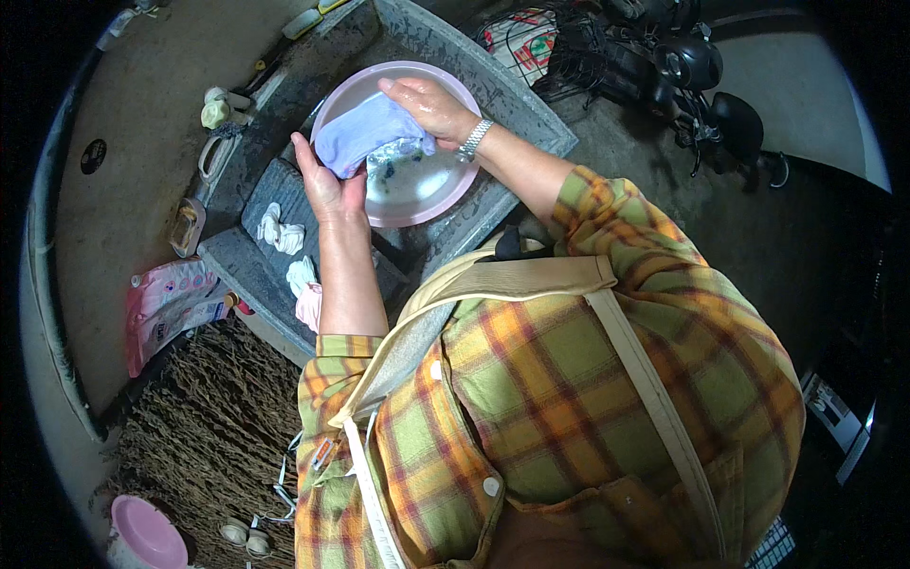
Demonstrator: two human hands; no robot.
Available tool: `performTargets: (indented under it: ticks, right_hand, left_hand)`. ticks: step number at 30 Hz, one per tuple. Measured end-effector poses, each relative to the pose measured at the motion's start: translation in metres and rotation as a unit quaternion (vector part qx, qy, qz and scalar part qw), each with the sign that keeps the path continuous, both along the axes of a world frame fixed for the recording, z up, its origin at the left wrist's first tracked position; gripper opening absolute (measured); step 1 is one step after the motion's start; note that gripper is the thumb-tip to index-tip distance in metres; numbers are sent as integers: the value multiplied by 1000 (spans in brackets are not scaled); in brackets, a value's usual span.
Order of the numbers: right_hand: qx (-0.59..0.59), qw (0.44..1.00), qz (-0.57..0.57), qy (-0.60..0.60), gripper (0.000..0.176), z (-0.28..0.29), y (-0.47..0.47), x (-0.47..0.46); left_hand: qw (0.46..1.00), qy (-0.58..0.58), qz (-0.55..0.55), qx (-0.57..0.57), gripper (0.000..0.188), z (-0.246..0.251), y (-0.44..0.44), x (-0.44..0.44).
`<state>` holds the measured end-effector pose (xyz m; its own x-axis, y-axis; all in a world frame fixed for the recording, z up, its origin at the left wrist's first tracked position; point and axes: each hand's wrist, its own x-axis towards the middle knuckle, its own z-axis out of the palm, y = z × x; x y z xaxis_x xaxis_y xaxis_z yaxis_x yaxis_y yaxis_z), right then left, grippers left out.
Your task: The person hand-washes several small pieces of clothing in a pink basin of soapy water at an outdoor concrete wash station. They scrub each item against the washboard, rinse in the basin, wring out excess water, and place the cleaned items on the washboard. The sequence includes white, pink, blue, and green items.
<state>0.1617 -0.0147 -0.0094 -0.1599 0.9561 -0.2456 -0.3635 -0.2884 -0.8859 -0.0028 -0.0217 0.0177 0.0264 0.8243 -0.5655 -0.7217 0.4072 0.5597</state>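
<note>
A wet lavender cloth [370,134], perhaps a sock, is stretched between my two hands above a pink-rimmed plastic basin [431,212]. My left hand [328,179] holds its lower left end, palm up. At the other end, my right hand [435,110] grips the cloth with the thumb on top; a metal watch band is on that wrist. The basin holds water, with some dark bits showing through, and stands in a grey stone sink [526,117]. White bunched cloths [281,231] and a pink one [310,306] lie on the sink's ribbed washboard [281,192], left of the basin.
Along the sink's left ledge are a scrub brush [211,158], a soap dish [188,226] and a pink detergent bag [170,302]. Dry brushwood [206,398] lies below, near a pink bowl [149,532]. A scooter or bicycle with a wire basket [540,53] stands beyond the sink.
</note>
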Motion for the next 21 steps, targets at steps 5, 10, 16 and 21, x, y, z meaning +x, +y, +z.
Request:
performTargets:
  ticks: [5,10,16,21]
  right_hand:
    - [-41,981,169,-89,30,-20,2,30]
    - [-89,968,227,-60,24,-44,-6,56]
    - [-230,964,127,-37,18,-87,-28,56]
    - [-86,833,231,-495,18,-118,-37,42]
  left_hand:
    - [999,21,12,-22,31,-22,2,-18]
    - [992,85,13,-93,24,-72,-2,-42]
    - [964,209,-51,-156,20,-113,-15,-43]
    - [851,384,-342,-102,23,-127,-33,-35]
